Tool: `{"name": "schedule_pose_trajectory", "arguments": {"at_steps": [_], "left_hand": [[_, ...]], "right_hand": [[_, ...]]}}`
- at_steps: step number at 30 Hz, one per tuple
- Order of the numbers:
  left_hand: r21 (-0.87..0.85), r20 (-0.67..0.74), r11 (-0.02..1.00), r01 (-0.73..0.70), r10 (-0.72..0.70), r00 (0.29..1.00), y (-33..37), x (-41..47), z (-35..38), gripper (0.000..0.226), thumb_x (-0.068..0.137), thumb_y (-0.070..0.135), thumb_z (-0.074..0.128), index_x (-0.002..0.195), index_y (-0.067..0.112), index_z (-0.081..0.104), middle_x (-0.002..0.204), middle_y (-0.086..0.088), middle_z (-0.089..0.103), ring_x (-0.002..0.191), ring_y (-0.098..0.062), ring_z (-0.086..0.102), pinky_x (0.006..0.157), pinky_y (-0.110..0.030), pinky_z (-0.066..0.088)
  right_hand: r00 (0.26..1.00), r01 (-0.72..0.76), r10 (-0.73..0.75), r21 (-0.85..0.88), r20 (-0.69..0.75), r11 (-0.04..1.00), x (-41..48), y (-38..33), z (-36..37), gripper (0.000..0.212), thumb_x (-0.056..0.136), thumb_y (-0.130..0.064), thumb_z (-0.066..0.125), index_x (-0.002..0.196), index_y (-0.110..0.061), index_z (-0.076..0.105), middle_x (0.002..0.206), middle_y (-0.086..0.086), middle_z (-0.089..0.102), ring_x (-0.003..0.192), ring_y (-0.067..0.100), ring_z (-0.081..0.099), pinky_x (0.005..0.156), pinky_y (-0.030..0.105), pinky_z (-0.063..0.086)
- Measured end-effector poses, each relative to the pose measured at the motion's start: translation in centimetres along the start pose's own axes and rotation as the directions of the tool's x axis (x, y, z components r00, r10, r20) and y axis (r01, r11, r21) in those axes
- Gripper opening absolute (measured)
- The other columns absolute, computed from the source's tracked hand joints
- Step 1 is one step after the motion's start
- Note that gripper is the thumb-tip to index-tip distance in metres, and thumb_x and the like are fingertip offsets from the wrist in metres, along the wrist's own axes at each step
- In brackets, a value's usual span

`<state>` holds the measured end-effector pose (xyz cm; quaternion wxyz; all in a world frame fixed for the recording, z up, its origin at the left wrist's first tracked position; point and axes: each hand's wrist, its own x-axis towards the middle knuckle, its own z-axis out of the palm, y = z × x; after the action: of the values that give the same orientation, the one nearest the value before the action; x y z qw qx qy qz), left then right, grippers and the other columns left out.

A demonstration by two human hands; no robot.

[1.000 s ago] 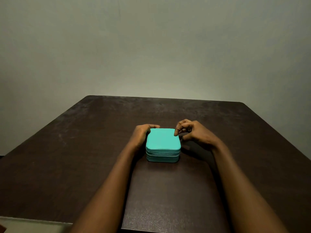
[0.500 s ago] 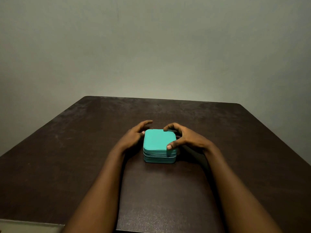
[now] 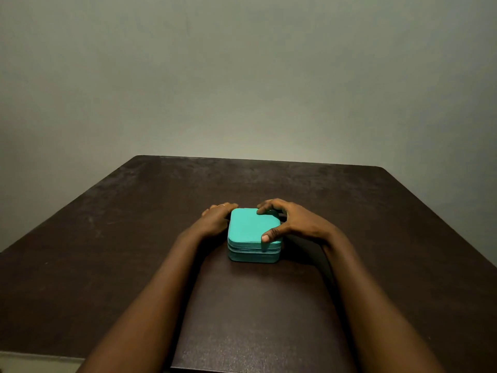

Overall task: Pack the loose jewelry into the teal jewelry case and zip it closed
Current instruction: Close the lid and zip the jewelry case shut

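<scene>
**teal jewelry case lid down, held from both sides**

- wall: plain grey-green, behind far edge of table.
- table: dark brown, scuffed and paler toward far left, fills the lower half of the view.
- left forearm and right forearm: bare, reaching in from the near edge and converging on the case.
- teal jewelry case: square with rounded corners, flat on the table about mid-width, sitting between the two hands. Lid down.
- zip line: runs across the near side and looks closed along that face. Puller not visible, far side hidden.
- right hand: spread wide over the right part of the case, with the palm arched just right of it.
  - thumb: pressed on the near-right edge of the lid, tip hanging over the near side.
  - fingertips: curled onto the far edge of the lid, so the lid is gripped between thumb and fingers.
- left hand: lying against the left wall of the case.
  - Fingers lightly bent, running along that wall and curving round the far-left corner.
  - Thumb hidden, so cannot tell how firm the hold is.
- ring: thin gold-coloured band on one left-hand finger, near the far-left corner of the case.
</scene>
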<state>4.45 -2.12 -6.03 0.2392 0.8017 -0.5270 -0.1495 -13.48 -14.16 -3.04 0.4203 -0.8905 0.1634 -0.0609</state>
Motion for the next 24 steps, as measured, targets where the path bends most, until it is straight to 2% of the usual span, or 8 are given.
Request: {"name": "schedule_pose_trajectory", "arguments": {"at_steps": [2,5,9,11,13,18,21,24], "left_hand": [[0.049,0.024,0.999,-0.022,0.021,0.999,0.1,0.1,-0.3,0.011,0.095,0.018,0.042,0.089,0.017,0.052,0.110,-0.007,0.056,0.106,-0.029,0.050,0.091,-0.043,0.041],[-0.006,0.039,1.000,-0.024,0.024,0.999,0.0,0.5,-1.1,0.013,0.090,0.005,0.045,0.090,0.010,0.057,0.101,-0.004,0.062,0.092,-0.021,0.056,0.075,-0.033,0.043],[0.030,0.004,0.998,-0.056,0.055,0.998,0.1,1.0,-2.7,0.018,0.085,0.000,0.058,0.097,0.010,0.068,0.102,-0.002,0.069,0.093,-0.012,0.062,0.087,-0.032,0.050],[0.063,-0.016,0.994,-0.085,0.086,0.996,0.3,1.0,-3.2,0.018,0.085,0.004,0.063,0.101,0.008,0.069,0.104,-0.003,0.070,0.092,-0.009,0.061,0.084,-0.026,0.047],[0.093,-0.041,0.992,-0.090,0.094,0.995,0.4,1.1,-3.5,0.017,0.086,0.008,0.064,0.102,0.006,0.070,0.104,-0.006,0.071,0.092,-0.011,0.062,0.082,-0.024,0.045],[0.061,-0.063,0.998,-0.019,0.023,0.998,-0.2,0.3,-2.7,0.006,0.088,0.015,0.060,0.091,0.011,0.064,0.099,-0.007,0.068,0.093,-0.021,0.062,0.083,-0.039,0.049],[0.032,-0.087,0.999,0.013,-0.010,0.996,-0.1,-0.6,-2.3,0.005,0.089,0.012,0.057,0.089,0.008,0.059,0.094,-0.007,0.066,0.090,-0.024,0.060,0.075,-0.035,0.047],[0.032,-0.089,0.998,0.046,-0.043,0.995,0.3,-1.4,-2.2,0.005,0.090,0.011,0.054,0.085,0.012,0.055,0.090,-0.003,0.061,0.086,-0.020,0.055,0.069,-0.028,0.039]], "right_hand": [[1.000,0.000,0.000,0.013,-0.001,1.000,0.0,0.1,0.0,0.059,0.065,-0.029,0.082,0.118,-0.027,0.055,0.135,-0.009,0.046,0.125,0.013,0.043,0.100,0.025,0.036],[1.000,-0.005,0.005,0.031,0.003,1.000,0.1,0.1,0.1,0.063,0.061,-0.034,0.081,0.119,-0.028,0.055,0.133,-0.011,0.046,0.123,0.012,0.043,0.098,0.024,0.037],[1.000,0.001,-0.001,0.032,0.004,0.999,0.1,0.2,0.0,0.064,0.059,-0.035,0.080,0.118,-0.027,0.055,0.131,-0.012,0.047,0.121,0.011,0.044,0.096,0.022,0.036],[1.000,0.002,-0.002,0.026,0.006,1.000,0.1,0.2,0.0,0.066,0.057,-0.038,0.079,0.118,-0.028,0.055,0.132,-0.011,0.047,0.122,0.011,0.044,0.095,0.022,0.037],[1.000,0.002,-0.002,0.018,0.000,1.000,0.2,0.2,0.0,0.065,0.059,-0.036,0.082,0.118,-0.028,0.055,0.132,-0.011,0.048,0.122,0.011,0.044,0.097,0.023,0.038],[1.000,0.007,-0.007,-0.017,-0.018,1.000,0.1,0.3,0.0,0.056,0.065,-0.036,0.082,0.113,-0.035,0.054,0.132,-0.013,0.048,0.122,0.010,0.045,0.102,0.031,0.041],[1.000,0.008,-0.009,-0.023,-0.024,1.000,-0.1,0.3,0.0,0.054,0.066,-0.033,0.082,0.113,-0.034,0.055,0.131,-0.013,0.048,0.121,0.010,0.045,0.101,0.029,0.041],[0.999,0.018,-0.020,-0.035,-0.044,0.999,0.0,0.3,0.0,0.052,0.066,-0.032,0.082,0.111,-0.035,0.056,0.128,-0.014,0.050,0.119,0.008,0.046,0.098,0.025,0.039]]}}
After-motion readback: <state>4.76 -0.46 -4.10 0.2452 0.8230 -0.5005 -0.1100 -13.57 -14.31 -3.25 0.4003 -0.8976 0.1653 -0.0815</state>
